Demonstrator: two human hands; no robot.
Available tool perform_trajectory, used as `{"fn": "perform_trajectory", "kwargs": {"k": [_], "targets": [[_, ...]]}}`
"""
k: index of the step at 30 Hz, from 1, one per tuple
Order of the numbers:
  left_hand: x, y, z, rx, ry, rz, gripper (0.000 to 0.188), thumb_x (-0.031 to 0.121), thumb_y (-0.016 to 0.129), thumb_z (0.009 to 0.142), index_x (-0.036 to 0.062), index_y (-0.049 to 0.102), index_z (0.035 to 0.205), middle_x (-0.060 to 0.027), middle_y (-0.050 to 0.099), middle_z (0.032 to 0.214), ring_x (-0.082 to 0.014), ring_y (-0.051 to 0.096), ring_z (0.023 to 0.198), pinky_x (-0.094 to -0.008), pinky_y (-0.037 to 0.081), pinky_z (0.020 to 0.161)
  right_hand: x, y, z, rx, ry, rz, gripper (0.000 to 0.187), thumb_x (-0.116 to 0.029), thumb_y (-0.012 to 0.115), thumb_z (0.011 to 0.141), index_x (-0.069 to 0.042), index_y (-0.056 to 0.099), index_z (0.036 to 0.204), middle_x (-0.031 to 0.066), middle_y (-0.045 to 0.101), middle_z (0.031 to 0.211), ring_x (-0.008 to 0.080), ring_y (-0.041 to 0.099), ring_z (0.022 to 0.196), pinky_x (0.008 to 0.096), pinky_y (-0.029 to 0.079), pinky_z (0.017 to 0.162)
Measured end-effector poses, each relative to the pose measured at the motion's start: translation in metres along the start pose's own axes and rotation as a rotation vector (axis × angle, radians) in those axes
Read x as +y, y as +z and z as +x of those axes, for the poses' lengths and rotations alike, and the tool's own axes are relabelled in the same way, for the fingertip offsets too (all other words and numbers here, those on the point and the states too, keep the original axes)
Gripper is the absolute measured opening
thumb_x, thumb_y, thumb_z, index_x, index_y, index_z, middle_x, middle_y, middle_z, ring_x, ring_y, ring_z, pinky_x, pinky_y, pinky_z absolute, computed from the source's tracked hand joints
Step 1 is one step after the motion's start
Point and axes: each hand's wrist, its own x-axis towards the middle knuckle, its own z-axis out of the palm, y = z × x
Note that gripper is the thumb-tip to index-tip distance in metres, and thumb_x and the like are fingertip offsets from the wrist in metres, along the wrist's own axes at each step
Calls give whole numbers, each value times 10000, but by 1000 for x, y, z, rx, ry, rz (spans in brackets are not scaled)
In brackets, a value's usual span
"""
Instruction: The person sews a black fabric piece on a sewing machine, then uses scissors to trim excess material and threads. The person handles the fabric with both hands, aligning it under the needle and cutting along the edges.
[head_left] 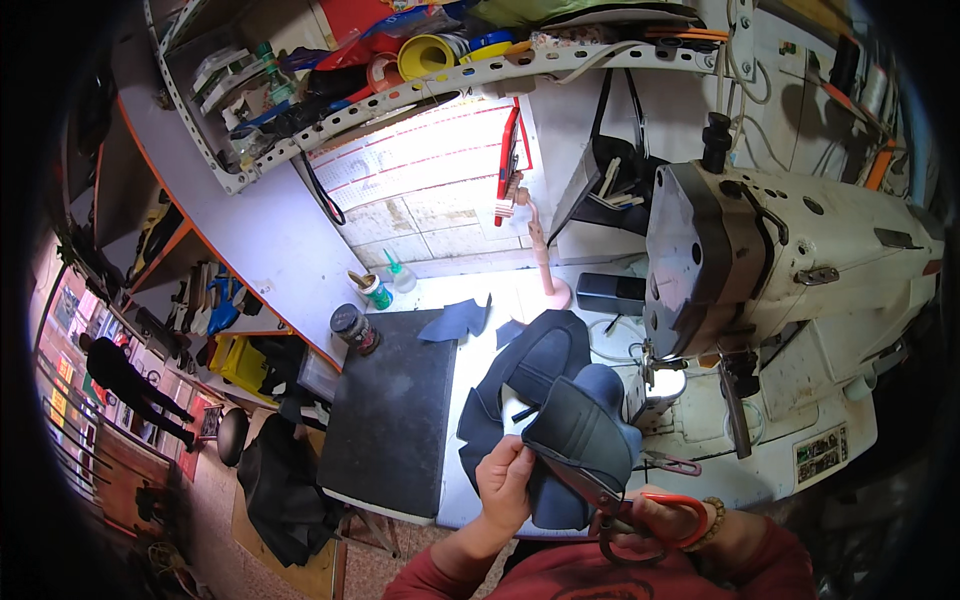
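My left hand [505,482] pinches the edge of a dark navy stitched piece [578,435], curved like a shoe upper. My right hand [680,518], with a beaded bracelet at its wrist, grips red-handled scissors [592,488]. Their blades lie against the near lower part of the piece; whether they are cutting cannot be seen. Behind it on the white table rests a similar navy piece [548,345], partly covered. Flat navy scraps [455,320] lie farther back, over the edge of a black board [385,420].
A large sewing machine [800,260] stands close on the right, with pink-handled snips [675,465] near its base. A dark jar [355,330], a green container [378,292] and a pink stand [547,265] are at the back. A loaded shelf [340,115] hangs above. Another person [125,380] is far left.
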Motion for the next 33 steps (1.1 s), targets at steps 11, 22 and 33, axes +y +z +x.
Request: {"fn": "perform_trajectory", "kwargs": {"k": [11, 22, 33], "targets": [[4, 5, -4, -14, 53, 256, 186, 115, 500, 983, -26, 612, 937, -3, 610, 796, -46, 498, 702, -184, 382, 637, -10, -3, -2, -34, 22, -65, 748, -639, 415, 927, 15, 465, 1285, 20, 505, 737, 78, 432, 606, 214, 337, 541], [-2, -5, -4, -28, -4, 166, 175, 103, 506, 975, -34, 615, 977, 5, 578, 746, -51, 470, 664, -195, 379, 613, 6, -6, 7, -56, -21, 72, 738, -632, 401, 936, 4, 465, 1306, 40, 496, 713, 80, 413, 565, 209, 336, 521], [-1, -9, -3, -93, -38, 107, 150, 92, 517, 959, -26, 601, 927, 10, 538, 713, -58, 442, 640, -208, 364, 582, 0, 0, 11, 22, -20, -57, 763, -637, 434, 922, 49, 497, 1250, 9, 503, 715, 60, 427, 594, 196, 323, 551]]}}
